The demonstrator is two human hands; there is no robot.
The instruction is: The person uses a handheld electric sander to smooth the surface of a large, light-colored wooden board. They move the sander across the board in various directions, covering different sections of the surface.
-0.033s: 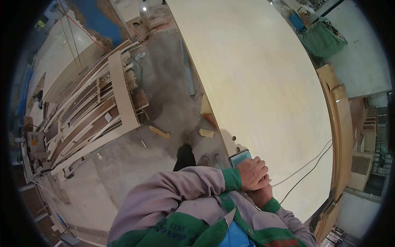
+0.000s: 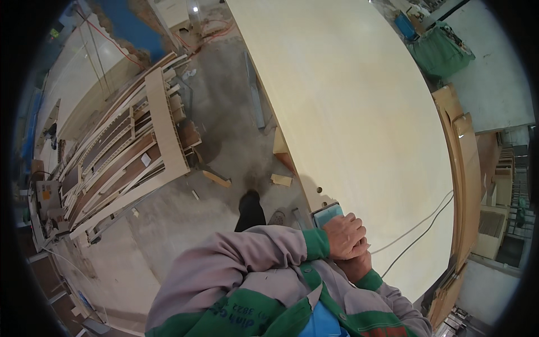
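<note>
Left hand (image 2: 345,236) lies clenched over a small blue-topped tool (image 2: 327,213), likely a sander or similar block, which sits on the near edge of the big pale panel (image 2: 359,112). Only one corner of the tool shows, just ahead of the knuckles. Right hand (image 2: 355,263) is tucked directly under and behind the left, mostly hidden; cannot tell whether it grips the tool or only braces the other hand.

Handling, as a judgement: the tool looks rigid and compact, with some weight, best held from on top with the palm pressing down, as the left hand does. The panel is wide, flat and stiff, smooth-faced, probably awkward and heavy to shift alone; its edges are the only real hold.

Two thin cords (image 2: 418,230) trail across the panel to the right of the hands, curving away toward the far edge.

Counts: one tool, one large panel serving as the worktop, two cords, two small round holes (image 2: 320,190) just beyond the tool. On the floor (image 2: 185,224) left of the hands: two small wood offcuts (image 2: 281,180), one dark shoe (image 2: 250,209), and one rack of stacked boards (image 2: 123,157) well apart.
</note>
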